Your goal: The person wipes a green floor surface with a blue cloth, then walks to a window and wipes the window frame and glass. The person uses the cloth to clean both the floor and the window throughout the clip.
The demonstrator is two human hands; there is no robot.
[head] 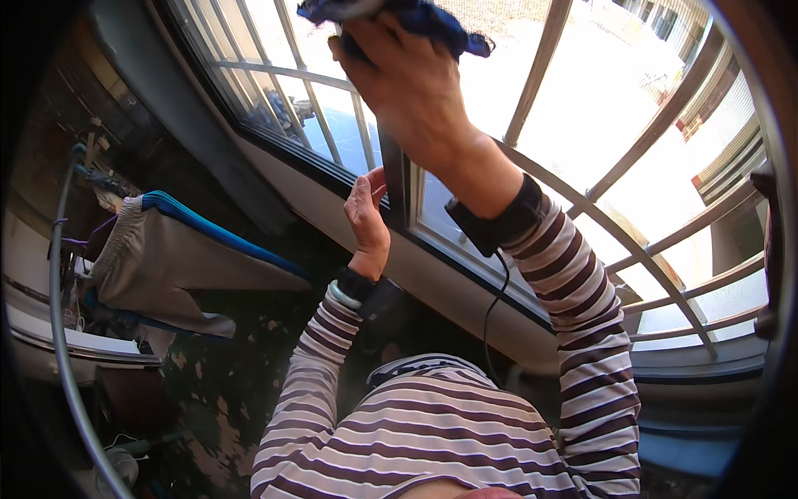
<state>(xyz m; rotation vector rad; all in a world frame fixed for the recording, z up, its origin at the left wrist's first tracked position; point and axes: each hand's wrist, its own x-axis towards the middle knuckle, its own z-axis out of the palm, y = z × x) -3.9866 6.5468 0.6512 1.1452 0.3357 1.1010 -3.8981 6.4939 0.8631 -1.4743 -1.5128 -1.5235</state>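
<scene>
My right hand (pixel 414 100) is raised at the top of the view and holds a crumpled dark blue cloth (pixel 436 28) up before the window glass. Part of the cloth runs out of the picture at the top. Lower and to the left, my left hand (pixel 368 215) is at the dark upright window frame (pixel 394 187), its fingertips by the frame's edge. Whether those fingers grip the frame is hard to see. Both wrists wear black bands; a black box (pixel 477 224) with a cable sits at the right one, a pale green bangle (pixel 345 295) at the left.
Metal security bars (pixel 539 68) stand outside the bright window. The sill (pixel 449 280) runs diagonally below it. To the left, beige trousers (pixel 156 262) hang on a purple hanger by a curved metal rail (pixel 59 299). A black cable (pixel 489 318) hangs from the right wrist.
</scene>
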